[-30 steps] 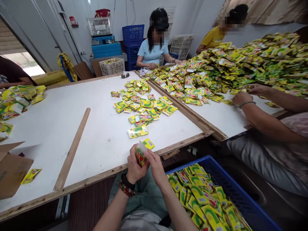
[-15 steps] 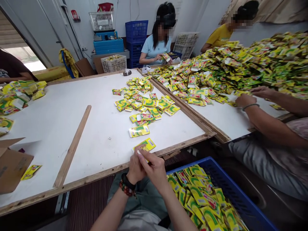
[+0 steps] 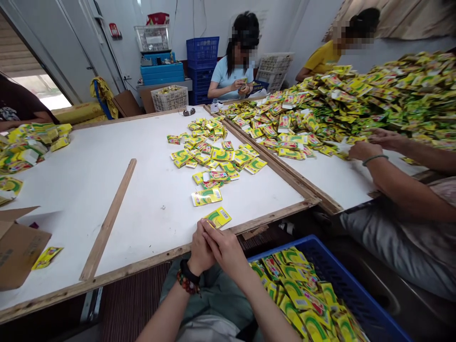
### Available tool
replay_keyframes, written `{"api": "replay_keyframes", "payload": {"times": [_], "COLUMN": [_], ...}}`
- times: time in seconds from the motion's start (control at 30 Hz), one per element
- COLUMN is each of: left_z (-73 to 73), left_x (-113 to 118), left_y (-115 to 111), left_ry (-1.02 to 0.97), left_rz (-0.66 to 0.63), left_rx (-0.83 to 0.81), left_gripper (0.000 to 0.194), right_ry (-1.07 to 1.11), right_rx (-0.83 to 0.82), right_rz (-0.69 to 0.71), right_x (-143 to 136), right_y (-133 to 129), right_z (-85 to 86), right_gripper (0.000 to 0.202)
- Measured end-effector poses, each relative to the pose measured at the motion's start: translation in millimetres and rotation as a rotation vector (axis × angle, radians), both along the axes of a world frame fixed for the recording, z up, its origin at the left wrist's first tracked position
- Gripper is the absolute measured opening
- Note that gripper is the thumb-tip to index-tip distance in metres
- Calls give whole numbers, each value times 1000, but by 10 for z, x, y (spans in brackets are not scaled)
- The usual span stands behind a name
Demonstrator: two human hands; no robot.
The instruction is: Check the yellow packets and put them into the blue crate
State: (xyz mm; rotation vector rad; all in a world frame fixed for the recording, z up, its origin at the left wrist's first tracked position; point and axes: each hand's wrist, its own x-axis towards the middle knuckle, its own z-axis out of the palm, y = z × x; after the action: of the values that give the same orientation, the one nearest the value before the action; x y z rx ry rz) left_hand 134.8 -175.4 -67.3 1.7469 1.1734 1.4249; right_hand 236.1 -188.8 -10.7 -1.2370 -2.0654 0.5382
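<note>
I had the left hand [image 3: 200, 248] and the right hand [image 3: 227, 243] drawn together over the near wooden edge [image 3: 149, 260] of the bench [image 3: 153, 190]. Their fingers were curled and overlapped, the right laid across the left; I couldn't tell whether they pinched anything, since the grip hid whatever might have been inside.

What mattered most was the yellow packet [image 3: 222, 216] just beyond the fingertips. It lay flat, its near end partly covered by the fingers and its long axis slanting away to the right; I judged the right hand the nearer. A second packet [image 3: 207, 196] lay farther out, apart from the fingers, with a loose heap of packets [image 3: 223, 155] past it. The blue basket [image 3: 351, 275], holding more packets, stood below and right of the right hand's fingers.
</note>
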Motion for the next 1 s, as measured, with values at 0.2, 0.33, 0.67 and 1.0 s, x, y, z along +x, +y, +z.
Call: {"api": "replay_keyframes", "payload": {"times": [0.2,0.33,0.67,1.0], "left_z": [208,270,332,455], "left_x": [-150,-92,-276,-542], "left_y": [78,341,722,241], "left_ry": [351,639,505,-127], "left_rz": [-82,48,-48,-168], "left_rx": [25,-231,-398,-316], "left_gripper": [65,47,12,63], "right_ry": [-230,-507,-349,19], "right_rx": [-155,-121,-159,-161], "right_rz": [-360,-548,3,129], "right_x": [794,1319,299,166], "right_y": [-410,-533,597,509], "right_z": [-87,-348,-384,-162], "right_gripper": [45,48,87,43]}}
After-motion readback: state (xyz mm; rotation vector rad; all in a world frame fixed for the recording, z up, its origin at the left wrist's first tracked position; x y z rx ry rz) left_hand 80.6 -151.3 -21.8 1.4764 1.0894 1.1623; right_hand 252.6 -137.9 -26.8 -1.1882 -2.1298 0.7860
